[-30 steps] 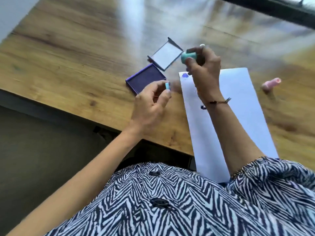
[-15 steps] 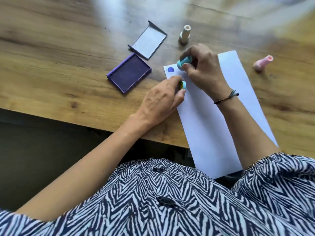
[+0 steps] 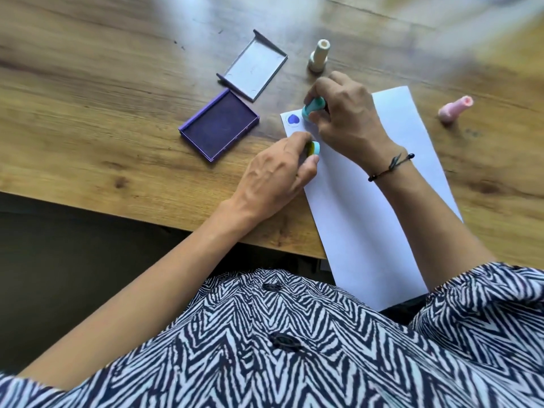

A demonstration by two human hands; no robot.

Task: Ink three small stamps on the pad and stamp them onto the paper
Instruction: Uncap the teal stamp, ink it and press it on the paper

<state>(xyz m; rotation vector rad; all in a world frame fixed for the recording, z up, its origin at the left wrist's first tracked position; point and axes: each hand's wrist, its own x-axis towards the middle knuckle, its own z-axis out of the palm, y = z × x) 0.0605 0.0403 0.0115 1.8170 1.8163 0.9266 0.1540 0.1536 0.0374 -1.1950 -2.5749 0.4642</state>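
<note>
The right hand (image 3: 344, 113) has come down from above the open ink pad and now holds the small teal plastic stamp (image 3: 313, 108) low over the top corner of the white sheet of paper (image 3: 368, 201), just beside the blue heart-shaped print (image 3: 293, 120) already there. Its fingers are closed around the stamp's barrel. The left hand (image 3: 276, 175) has drifted onto the paper's edge too, pinching a small teal and yellow cap (image 3: 312, 148), probably the stamp's cover, though it is half hidden.

The purple square ink pad (image 3: 219, 129) lies open on the wooden worktop (image 3: 88, 113), its grey lid (image 3: 253, 69) beside it. A cream stamp (image 3: 318, 55) and a pink stamp (image 3: 454, 108) stand off the paper, untouched. So inking looks finished for this stamp, and a second print seems close.
</note>
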